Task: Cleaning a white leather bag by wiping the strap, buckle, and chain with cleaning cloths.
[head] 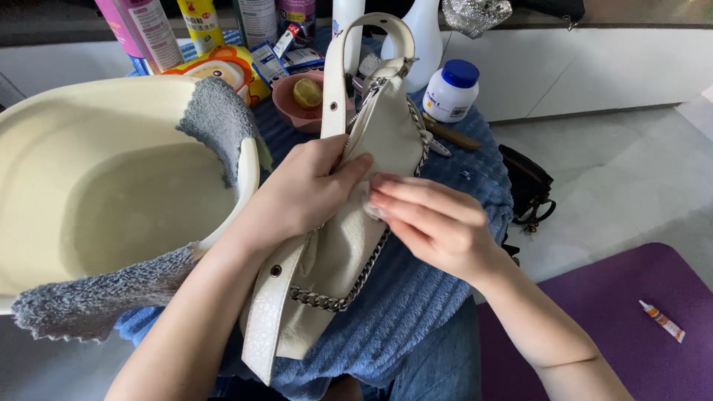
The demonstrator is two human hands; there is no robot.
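— Nearest the lens: two bare forearms rising from the bottom edge, meeting at frame centre over a cream handbag [349, 245] lying on a blue towel [416, 297]. Far left, bigger than all else: pale basin [44, 126] of water, grey cloth [215, 119] draped over its rim.

— Risk?

— Probably a nudged basin and spilled water, given the left elbow so close to the rim; possibly grit scratching the leather under hard rubbing.

— Hands?

— Left hand [304, 193] wrapped around the bag's upper edge, fingers closed on it, thumb on top. Right hand [438, 223] flat, fingers close together, pinching a small white pad [371, 209] against the bag.

— Smaller bits?

— White bottle with a blue cap [451, 90], upper centre; tiny tube [661, 321] on purple mat [631, 327], lower right.
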